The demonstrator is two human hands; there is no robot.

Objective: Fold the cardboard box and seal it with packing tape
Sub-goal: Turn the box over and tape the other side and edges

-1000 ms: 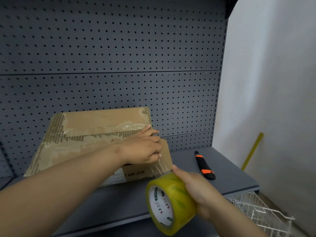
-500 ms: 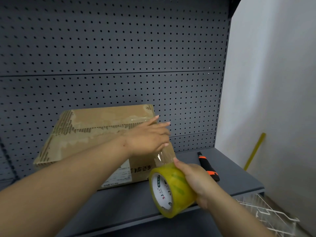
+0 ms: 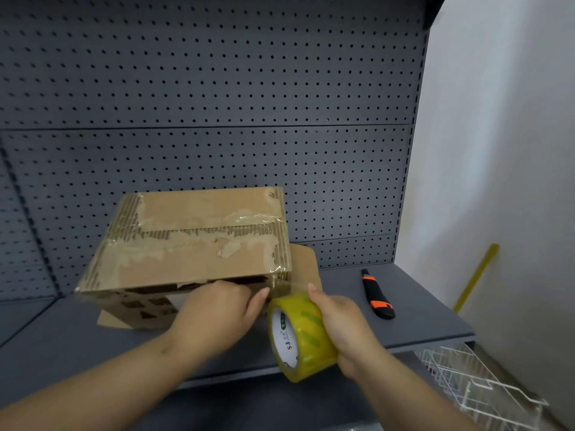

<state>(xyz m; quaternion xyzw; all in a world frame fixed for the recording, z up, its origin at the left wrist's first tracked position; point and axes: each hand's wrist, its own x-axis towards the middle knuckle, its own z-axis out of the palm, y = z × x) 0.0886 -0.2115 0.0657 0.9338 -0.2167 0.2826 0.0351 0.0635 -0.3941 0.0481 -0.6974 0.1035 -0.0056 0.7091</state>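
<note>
A worn cardboard box point(image 3: 193, 241) sits on the grey shelf point(image 3: 420, 303), its top flaps closed and covered with old clear tape and torn patches. One side flap point(image 3: 306, 265) sticks out at its right end. My left hand point(image 3: 217, 315) lies flat against the box's near side, just under the top edge, fingers pointing right. My right hand point(image 3: 339, 325) grips a yellowish roll of clear packing tape point(image 3: 298, 337) close to the box's near right corner. A short strip of tape runs from the roll up to that corner.
An orange and black utility knife point(image 3: 376, 297) lies on the shelf right of the box. A dark pegboard point(image 3: 217, 104) backs the shelf. A white wire basket point(image 3: 476, 384) sits below at the right, and a yellow stick point(image 3: 476, 275) leans on the white wall.
My left hand has dropped from the box's top right edge to its near side. The roll in my right hand stays near the corner. The view has shifted so the box top shows fully.
</note>
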